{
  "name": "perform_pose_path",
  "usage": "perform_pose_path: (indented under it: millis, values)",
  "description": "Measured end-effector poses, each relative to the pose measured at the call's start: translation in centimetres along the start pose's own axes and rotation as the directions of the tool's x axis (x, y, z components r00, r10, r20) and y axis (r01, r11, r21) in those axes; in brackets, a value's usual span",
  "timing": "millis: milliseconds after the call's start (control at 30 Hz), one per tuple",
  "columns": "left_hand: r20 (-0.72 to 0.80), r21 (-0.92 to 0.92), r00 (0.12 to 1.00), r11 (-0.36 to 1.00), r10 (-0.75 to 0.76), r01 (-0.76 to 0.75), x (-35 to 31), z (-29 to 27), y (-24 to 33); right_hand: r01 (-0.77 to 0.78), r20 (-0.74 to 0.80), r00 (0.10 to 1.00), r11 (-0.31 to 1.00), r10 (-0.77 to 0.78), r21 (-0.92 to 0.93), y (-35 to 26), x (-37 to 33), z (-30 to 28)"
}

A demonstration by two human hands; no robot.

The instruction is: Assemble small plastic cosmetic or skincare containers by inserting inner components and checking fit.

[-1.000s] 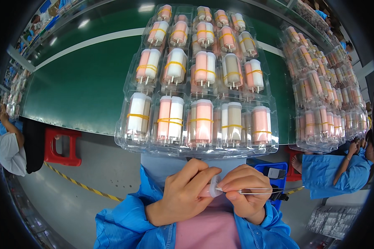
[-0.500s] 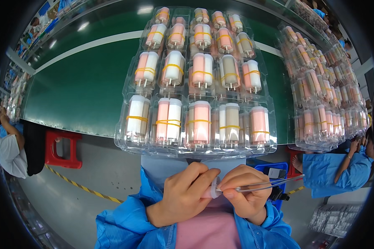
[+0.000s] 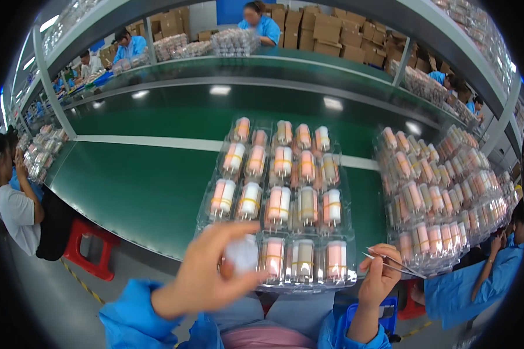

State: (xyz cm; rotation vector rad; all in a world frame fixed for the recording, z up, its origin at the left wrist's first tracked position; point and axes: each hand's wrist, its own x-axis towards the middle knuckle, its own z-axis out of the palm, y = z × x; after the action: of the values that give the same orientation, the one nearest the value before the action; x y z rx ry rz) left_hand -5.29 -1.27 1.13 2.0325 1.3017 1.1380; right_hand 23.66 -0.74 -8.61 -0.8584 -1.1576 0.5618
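My left hand (image 3: 206, 270), blurred by motion, is over the front left of a clear plastic tray (image 3: 349, 264). Between its spread thumb and index finger is a smeared, white-ended rounded piece (image 3: 241, 254), which appears gripped. In the tray stand rows of pink, white and grey rounded blocks (image 3: 273, 256) with metal pins, bound by yellow rubber bands. To the right of the tray, my right hand (image 3: 381, 273) is closed on thin metal tweezers (image 3: 399, 266), held crosswise between thumb and fingers.
More loaded clear trays (image 3: 431, 198) are stacked to the right on the green worktop (image 3: 128, 186). A red stool (image 3: 90, 247) is at lower left, with a blue bin (image 3: 390, 308) near my right arm. People work on both sides; cardboard boxes (image 3: 329, 35) line the back.
My hands have parted: the left went forward and left over the tray with the white-ended piece, the right moved right with the tweezers. The view has tilted up.
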Motion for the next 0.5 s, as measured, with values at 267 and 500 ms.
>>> perform_pose_path:
  millis: [267, 500]
  values:
    - [-0.13, 0.243, 0.983, 0.957, -0.13, 0.159, 17.9, 0.2, -10.9, -0.157, -0.17, 0.967, 0.969, 0.19, 0.193, 4.2, 0.1, -0.6]
    - [-0.113, 0.566, 0.968, 0.787, -0.223, 0.248, 25.3, 4.3, -13.7, -0.138, -0.087, 0.985, 0.985, 0.147, 0.101, 4.0, 0.1, -0.8]
